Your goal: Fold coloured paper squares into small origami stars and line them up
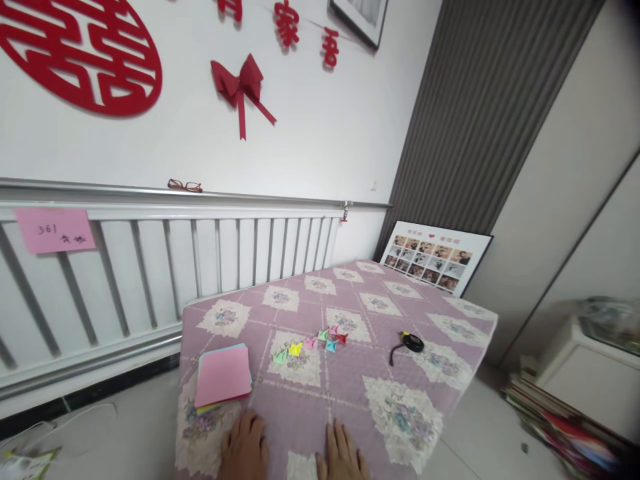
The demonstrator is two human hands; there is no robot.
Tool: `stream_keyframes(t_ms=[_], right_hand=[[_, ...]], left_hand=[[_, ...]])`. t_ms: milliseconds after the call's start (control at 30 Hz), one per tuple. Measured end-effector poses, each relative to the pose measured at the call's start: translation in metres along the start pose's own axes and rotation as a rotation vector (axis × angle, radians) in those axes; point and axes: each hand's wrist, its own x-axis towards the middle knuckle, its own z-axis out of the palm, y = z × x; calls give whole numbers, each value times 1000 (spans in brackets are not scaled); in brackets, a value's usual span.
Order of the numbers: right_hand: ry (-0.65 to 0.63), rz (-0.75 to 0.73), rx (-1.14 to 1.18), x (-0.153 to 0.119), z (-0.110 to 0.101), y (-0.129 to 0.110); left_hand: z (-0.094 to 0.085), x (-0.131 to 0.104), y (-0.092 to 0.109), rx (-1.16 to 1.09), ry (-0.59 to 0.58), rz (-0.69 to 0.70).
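Note:
Palm down on the flowered tablecloth (pixel 350 390), my left hand (pixel 243 448) lies just below a stack of square coloured paper (pixel 224 377) with a pink sheet on top. My right hand (pixel 343 455) rests flat to its right, fingers stretched out, holding nothing. Beyond the hands, several small folded paper pieces sit in a loose cluster, among them a yellow one (pixel 295 349), a blue one (pixel 331 346) and a red one (pixel 342 339). Farther right is a round black object with a strap (pixel 413 343), perhaps a tape measure.
A white radiator (pixel 220 250) with a pink note (pixel 55 230) runs behind the table. Glasses (pixel 185 186) lie on the rail above it. A photo board (pixel 437 257) leans at the far end. Stacked papers (pixel 560 420) and a white cabinet (pixel 600 373) stand at right.

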Motion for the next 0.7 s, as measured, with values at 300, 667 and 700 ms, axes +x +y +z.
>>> stream_keyframes(t_ms=[300, 667, 700], right_hand=[[-30, -13, -18, -8, -15, -3], [-11, -18, 16, -14, -18, -3], [-12, -19, 16, -14, -18, -2]], left_hand=[[11, -14, -6, -6, 64, 68], [16, -33, -12, 24, 12, 101], [14, -36, -12, 24, 5, 102]])
